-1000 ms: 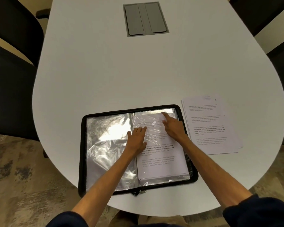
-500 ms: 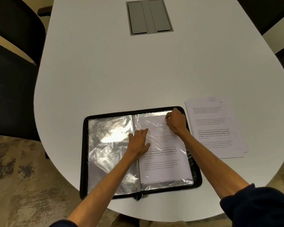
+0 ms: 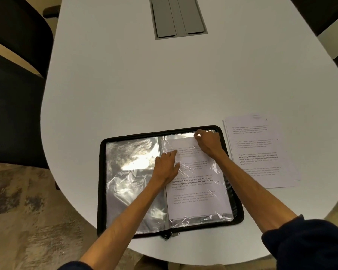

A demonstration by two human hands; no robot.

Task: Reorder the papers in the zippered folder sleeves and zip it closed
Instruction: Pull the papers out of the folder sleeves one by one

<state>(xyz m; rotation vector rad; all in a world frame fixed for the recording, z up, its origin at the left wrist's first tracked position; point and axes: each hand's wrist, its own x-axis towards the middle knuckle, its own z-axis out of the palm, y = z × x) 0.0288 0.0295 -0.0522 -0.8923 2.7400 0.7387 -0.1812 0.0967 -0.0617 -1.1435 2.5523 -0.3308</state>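
Folder (image 3: 102, 172) (unzipped) is pinned flat by open left hand (image 3: 167, 165); sheet's (image 3: 195, 184) top edge is pinched by right hand (image 3: 208, 142), nearer the sleeve mouth

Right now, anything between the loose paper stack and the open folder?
Nothing visible. The paper stack lies on bare table just right of the folder. Both the left hand and the right hand rest on the right-hand sleeve.

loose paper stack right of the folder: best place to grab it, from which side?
Probably the paper stack's right long edge, approached from the right by the right hand. It lies flat on the table, slightly fanned, and the folder crowds its left edge.
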